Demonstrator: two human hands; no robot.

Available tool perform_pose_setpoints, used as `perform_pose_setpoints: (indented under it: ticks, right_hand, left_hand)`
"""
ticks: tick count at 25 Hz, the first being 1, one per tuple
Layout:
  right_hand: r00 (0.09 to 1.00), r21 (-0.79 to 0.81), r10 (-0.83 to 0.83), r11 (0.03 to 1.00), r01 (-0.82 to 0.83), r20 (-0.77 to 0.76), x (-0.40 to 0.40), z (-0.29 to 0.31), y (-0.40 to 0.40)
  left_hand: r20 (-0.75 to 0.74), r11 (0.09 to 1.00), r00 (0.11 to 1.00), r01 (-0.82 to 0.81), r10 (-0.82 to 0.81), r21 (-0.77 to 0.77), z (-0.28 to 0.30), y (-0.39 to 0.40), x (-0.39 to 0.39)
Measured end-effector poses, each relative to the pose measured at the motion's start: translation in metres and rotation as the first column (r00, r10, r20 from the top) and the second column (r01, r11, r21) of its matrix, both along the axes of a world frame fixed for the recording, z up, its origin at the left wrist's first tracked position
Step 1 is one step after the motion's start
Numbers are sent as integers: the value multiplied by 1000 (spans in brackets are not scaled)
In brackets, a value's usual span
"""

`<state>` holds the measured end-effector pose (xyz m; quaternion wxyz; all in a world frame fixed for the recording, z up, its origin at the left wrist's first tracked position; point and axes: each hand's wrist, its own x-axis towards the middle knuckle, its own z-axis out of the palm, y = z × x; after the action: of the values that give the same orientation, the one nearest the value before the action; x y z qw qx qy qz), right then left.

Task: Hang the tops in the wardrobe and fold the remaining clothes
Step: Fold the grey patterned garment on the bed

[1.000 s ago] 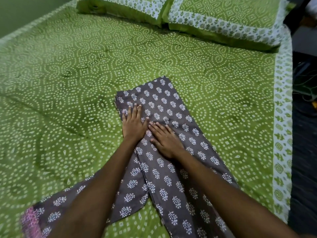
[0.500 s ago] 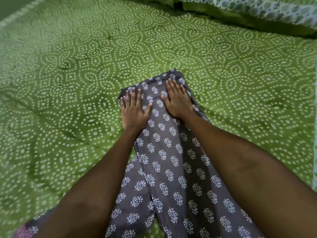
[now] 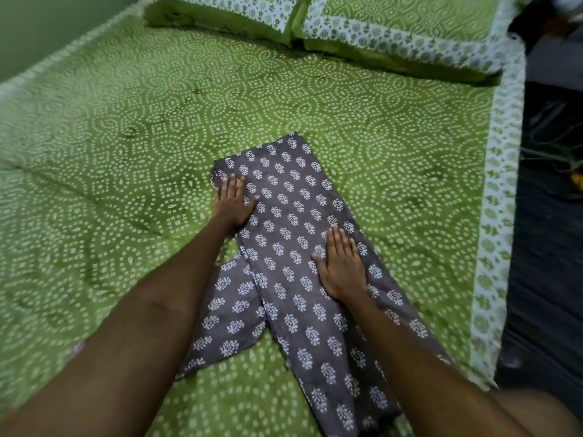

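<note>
From the head camera we look down on a grey printed garment (image 3: 293, 247) spread lengthwise on the green bedspread (image 3: 126, 152), its far end squared off towards the two pillows (image 3: 347, 29) and its near end running under our arms. A loose flap (image 3: 227, 313) of the same cloth sticks out to the left below our left forearm.

Our left hand (image 3: 232, 201) lies flat on the far left corner of the garment, fingers straight and together, pressing rather than holding. Our right hand (image 3: 342, 264) lies flat too, nearer to us on the right-hand edge, fingers straight. Neither grip has closed on any cloth; both palms only bear down.

We judge this to be smoothing ahead of a fold, with the folding barely begun and no wardrobe in sight.

What could go wrong: the flap on the left may be caught inside the fold and leave a lump if we do not tuck it first. The cloth looks thin and slippery over the bedspread, so a sideways push from either palm could skew the edges. The bedspread itself has creases, which could wrinkle the garment underneath.
</note>
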<state>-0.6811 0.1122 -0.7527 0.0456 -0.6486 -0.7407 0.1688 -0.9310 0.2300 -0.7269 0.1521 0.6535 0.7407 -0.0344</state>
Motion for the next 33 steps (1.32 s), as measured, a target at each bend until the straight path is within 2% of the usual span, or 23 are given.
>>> perform_pose_setpoints:
  ticks: [3,5,8,11,13,15,17,18,20,22,23,25,27,29,30,32,33]
  right_hand:
    - [999,28,-53,998,53,4,23,1,-36]
    - [996,33,-81,996,80,24,29,4,-54]
    - [992,69,-110,992,106,61,32,4,-78]
    - [992,108,-112,989,104,63,39,2,-97]
    - [994,142,-102,985,94,51,44,1,-109]
    - [995,163,-82,984,71,62,48,0,-121]
    - [996,184,-79,981,69,47,51,-1,-134]
    - [996,195,-80,978,71,41,52,-2,-139]
    - [996,210,-84,975,75,39,55,-3,-145]
    - [996,223,-87,972,76,37,57,-5,-149]
    - [996,232,-86,970,76,33,58,-5,-151]
    - [997,231,-79,970,80,-13,59,-4,-153]
    - [986,215,-66,972,98,-153,60,0,-159]
    - [899,140,-37,984,109,-436,53,16,-163]
    - [799,41,-49,995,92,-599,43,27,-163]
    - [487,-211,-194,977,21,-851,16,52,-151]
    - [305,-309,-295,951,3,-906,4,64,-141]
  left_hand:
    - [63,1000,998,19,-20,17,2,-64,-14]
    - [84,996,996,16,-23,93,4,-122,-35]
    - [19,978,999,37,-42,207,1,-208,-59]
    - [3,959,988,-150,154,239,1,-263,-74]
    - [-13,895,921,-374,388,245,9,-293,-84]
    - [-11,750,771,-616,637,243,20,-318,-93]
    - [-7,630,637,-760,771,159,30,-334,-98]
    - [-1,612,616,-782,788,120,29,-337,-101]
    - [144,604,606,-795,783,60,29,-339,-106]
    - [362,595,553,-803,750,-7,35,-337,-110]
    - [421,582,520,-813,743,-24,43,-336,-108]
    - [550,547,462,-837,695,13,62,-328,-101]
    - [703,539,452,-834,549,116,91,-311,-75]
    - [775,582,504,-782,381,222,123,-288,-25]
    - [806,627,515,-739,292,245,136,-274,6]
    - [871,758,476,-612,125,226,151,-245,70]
    - [897,837,437,-515,67,188,157,-235,101]
